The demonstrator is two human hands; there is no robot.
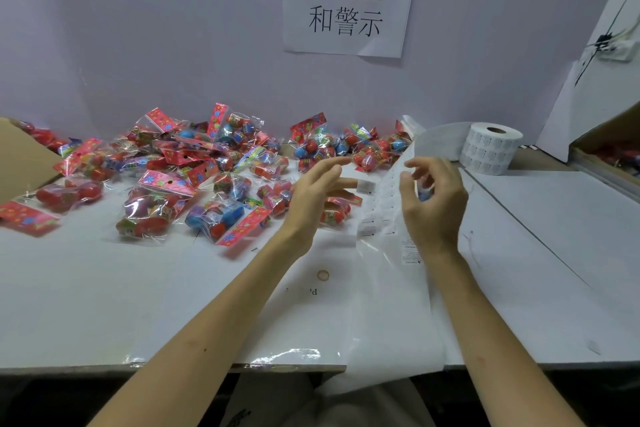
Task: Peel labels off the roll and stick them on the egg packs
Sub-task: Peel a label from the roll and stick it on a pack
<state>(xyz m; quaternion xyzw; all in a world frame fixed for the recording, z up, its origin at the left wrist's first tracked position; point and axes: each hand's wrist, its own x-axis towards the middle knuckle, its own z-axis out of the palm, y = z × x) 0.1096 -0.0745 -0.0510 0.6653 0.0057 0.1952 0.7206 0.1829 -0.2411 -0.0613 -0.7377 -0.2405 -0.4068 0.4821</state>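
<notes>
White label roll (491, 149) stands right of scattered egg packs (207, 177), its strip (384, 288) unrolled forward.

Your egg packs (194, 180) lie heaped on the table (104, 288) at left and centre; the label roll (491, 149) stands behind at right (its strip (388, 305) runs toward you, over the table's near edge).

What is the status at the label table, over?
Left hand carries one peeled label on a fingertip. Right hand pinches the backing strip. Egg packs heaped just beyond, nothing between.
</notes>
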